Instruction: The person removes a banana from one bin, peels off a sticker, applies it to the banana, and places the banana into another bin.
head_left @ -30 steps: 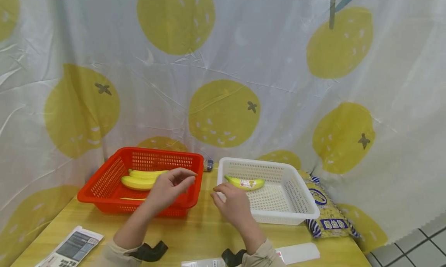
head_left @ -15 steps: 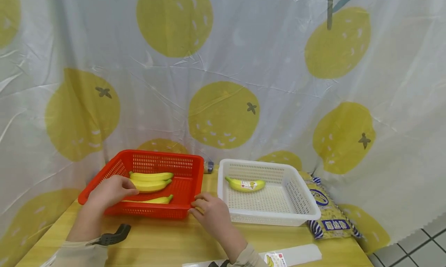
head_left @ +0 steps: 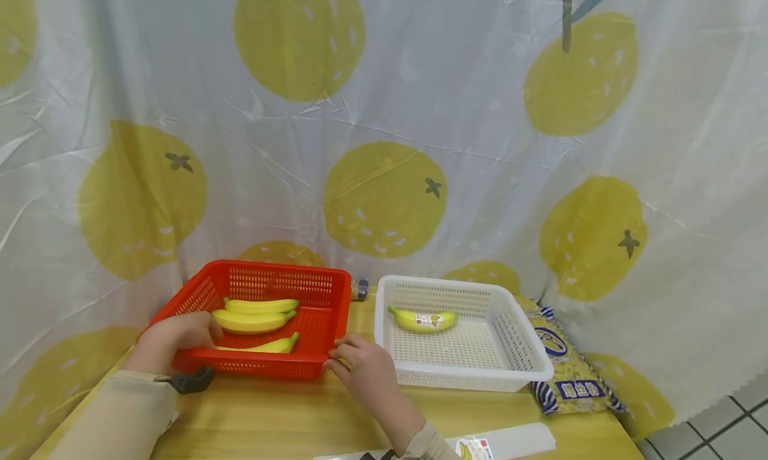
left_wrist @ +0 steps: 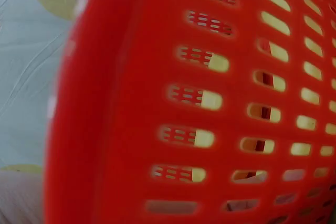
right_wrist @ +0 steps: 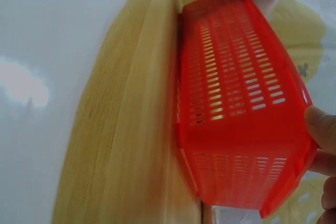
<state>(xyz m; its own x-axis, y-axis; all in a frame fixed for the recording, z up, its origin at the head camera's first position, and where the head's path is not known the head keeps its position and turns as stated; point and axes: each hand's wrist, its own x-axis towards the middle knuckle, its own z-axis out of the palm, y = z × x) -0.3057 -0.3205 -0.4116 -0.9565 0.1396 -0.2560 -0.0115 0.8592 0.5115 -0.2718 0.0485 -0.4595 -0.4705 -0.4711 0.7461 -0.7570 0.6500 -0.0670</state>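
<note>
A red mesh basket stands on the wooden table at the left and holds three yellow bananas. My left hand grips its front left corner, fingers curled over the rim. My right hand holds the front right corner. The left wrist view is filled by the red basket wall. The right wrist view shows the red basket from its side, with my fingertips against its corner. To the right stands a white basket with one stickered banana.
A yellow and blue snack bag lies right of the white basket. A white strip with a banana sticker lies at the table's front edge. A small dark object sits behind the baskets. A lemon-print curtain hangs close behind.
One second ago both hands hovered between the baskets. The left hand has swung left to the red basket's front left corner, and the right hand has dropped to its front right corner.
</note>
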